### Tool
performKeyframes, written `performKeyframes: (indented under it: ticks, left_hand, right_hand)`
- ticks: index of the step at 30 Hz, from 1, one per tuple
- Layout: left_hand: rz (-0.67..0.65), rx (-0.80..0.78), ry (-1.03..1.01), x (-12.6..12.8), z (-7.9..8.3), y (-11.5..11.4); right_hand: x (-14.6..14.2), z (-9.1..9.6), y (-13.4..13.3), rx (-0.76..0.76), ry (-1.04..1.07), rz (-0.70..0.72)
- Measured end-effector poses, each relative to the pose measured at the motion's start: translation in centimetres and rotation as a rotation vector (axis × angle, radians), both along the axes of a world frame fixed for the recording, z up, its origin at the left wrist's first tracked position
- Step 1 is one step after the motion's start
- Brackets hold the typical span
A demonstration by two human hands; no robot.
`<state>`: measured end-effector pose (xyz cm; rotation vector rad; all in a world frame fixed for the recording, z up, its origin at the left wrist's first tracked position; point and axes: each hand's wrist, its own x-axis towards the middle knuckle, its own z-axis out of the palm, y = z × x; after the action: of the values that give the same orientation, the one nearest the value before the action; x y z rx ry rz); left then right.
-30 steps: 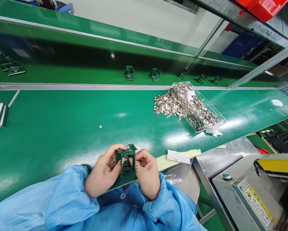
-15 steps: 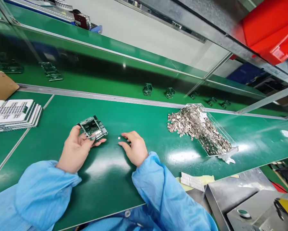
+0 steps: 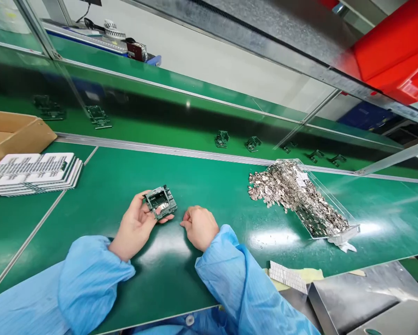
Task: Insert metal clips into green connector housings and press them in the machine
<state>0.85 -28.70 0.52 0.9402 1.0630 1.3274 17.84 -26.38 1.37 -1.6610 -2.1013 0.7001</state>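
My left hand point(image 3: 135, 226) grips a small dark green frame part point(image 3: 160, 202) with a shiny metal inset, held just above the green work surface point(image 3: 209, 186). My right hand point(image 3: 199, 225) rests on the surface just to the right of it, fingers curled in a pinch; what they hold is too small to make out. Both arms wear light blue sleeves.
A clear tray point(image 3: 316, 209) spilling several small silver metal pieces lies to the right. A stack of printed white cards point(image 3: 37, 172) and a cardboard box point(image 3: 13, 132) sit at left. Several green frame parts point(image 3: 222, 138) ride the far conveyor belt. A ribbed metal strip point(image 3: 287, 277) lies near the front edge.
The frame part went from both hands near my chest out to my left hand alone over the bench. My right hand reached to a tiny white piece and closed its fingers there.
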Motion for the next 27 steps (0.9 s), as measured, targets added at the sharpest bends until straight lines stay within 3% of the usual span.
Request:
performKeyframes:
  ticks: [2, 5, 7, 11, 16, 27]
  left_hand:
    - [-0.029, 0.037, 0.038, 0.6, -0.1, -0.6]
    - [-0.090, 0.102, 0.083, 2.4, -0.6, -1.7]
    - [-0.132, 0.144, 0.113, 4.3, -1.0, -2.6]
    - [-0.195, 0.201, 0.152, 8.6, -1.6, -4.0]
    - [-0.315, 0.246, 0.152, 12.2, -2.1, -5.1]
    - [-0.367, 0.245, 0.188, 12.7, -1.9, -6.0]
  right_hand:
    - [1.3, 0.1, -1.6, -0.041, 0.181, -0.057]
    - [3.2, 0.2, -4.7, -0.151, 0.638, -0.187]
    - [4.1, 0.3, -6.9, -0.076, 0.789, -0.270]
    - [4.8, 0.7, -10.1, 0.218, 0.759, -0.415]
    - [5.7, 0.5, -11.5, 0.282, 0.752, -0.572]
    - [5.6, 0.0, -11.5, 0.270, 0.828, -0.638]
